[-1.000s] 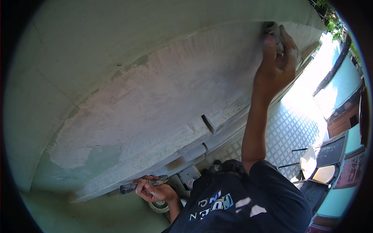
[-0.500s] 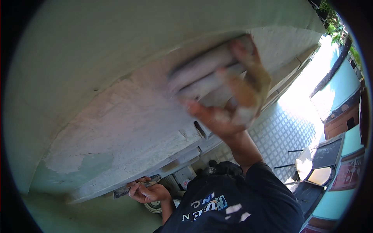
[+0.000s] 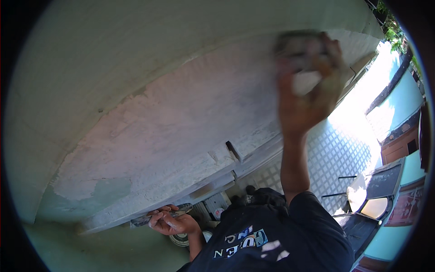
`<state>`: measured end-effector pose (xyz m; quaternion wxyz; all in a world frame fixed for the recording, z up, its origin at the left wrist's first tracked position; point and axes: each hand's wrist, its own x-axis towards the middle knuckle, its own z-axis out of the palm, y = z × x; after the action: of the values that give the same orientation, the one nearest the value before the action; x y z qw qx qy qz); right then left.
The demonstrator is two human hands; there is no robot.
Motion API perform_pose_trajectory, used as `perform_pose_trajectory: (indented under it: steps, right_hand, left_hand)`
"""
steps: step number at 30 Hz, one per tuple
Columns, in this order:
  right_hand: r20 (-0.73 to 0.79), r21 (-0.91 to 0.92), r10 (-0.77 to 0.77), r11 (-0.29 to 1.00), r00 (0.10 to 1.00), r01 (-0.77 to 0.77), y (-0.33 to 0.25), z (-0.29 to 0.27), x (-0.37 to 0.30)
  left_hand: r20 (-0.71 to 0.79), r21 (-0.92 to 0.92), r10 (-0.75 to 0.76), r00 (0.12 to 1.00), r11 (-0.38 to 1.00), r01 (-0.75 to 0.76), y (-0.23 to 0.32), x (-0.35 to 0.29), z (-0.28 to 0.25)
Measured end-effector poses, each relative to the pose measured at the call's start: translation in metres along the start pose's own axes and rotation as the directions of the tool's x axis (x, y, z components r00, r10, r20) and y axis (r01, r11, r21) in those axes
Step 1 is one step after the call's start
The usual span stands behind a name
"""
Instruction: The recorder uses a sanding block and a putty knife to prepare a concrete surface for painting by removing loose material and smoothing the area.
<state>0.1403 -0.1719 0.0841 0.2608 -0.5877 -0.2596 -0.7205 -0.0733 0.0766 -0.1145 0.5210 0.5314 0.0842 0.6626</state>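
Observation:
At the upper right my right hand [image 3: 310,93], blurred by motion, has its fingers closed on a flat plastering trowel [image 3: 297,45]. The trowel lies against or close to the wall [image 3: 181,99], whose pale patchy coat looks like smoothed plaster; contact cannot be made out for the blur. Low down, beneath the ledge [image 3: 149,201], my left hand [image 3: 174,223] grips a long, flat, putty-smeared tool [image 3: 185,209]. Both of its ends stick out past the fingers. Its exact kind is unclear.
Green wall surface [image 3: 113,59] curves above the pale patch. Slots and a hollow break the ledge's edge. Round tins [image 3: 180,239] stand below, near my left forearm. Patterned floor tiles [image 3: 337,145] stretch to the right, with dark chairs [image 3: 378,181] at the far right.
My right hand has swept the trowel rightward and slightly upward along the wall, its arm now straighter. My left hand and its tool have hardly moved.

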Motion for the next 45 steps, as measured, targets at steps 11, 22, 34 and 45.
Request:
perform_pose_trajectory:
  steps: [11, 22, 34, 45]
  right_hand:
    - [0.043, 0.003, 0.071, 0.997, 0.997, -0.071, -0.059, 0.012, -0.008]
    - [-0.001, 0.166, -0.076, 0.983, 0.997, 0.075, -0.065, 0.016, -0.027]
    - [0.088, 0.082, 0.02, 0.996, 0.996, -0.028, -0.062, 0.01, -0.022]
    - [-0.018, 0.123, 0.268, 0.957, 0.963, -0.264, -0.059, 0.028, -0.031]
  left_hand:
    - [-0.065, -0.114, -0.115, 0.991, 0.988, 0.107, 0.009, 0.001, 0.007]
    - [-0.042, -0.133, -0.281, 0.959, 0.953, 0.273, 0.035, -0.003, 0.024]
    - [0.025, -0.151, -0.257, 0.966, 0.954, 0.258, 0.045, -0.006, 0.038]
    - [0.116, 0.007, -0.2, 0.973, 0.98, 0.201, 0.046, 0.004, 0.025]
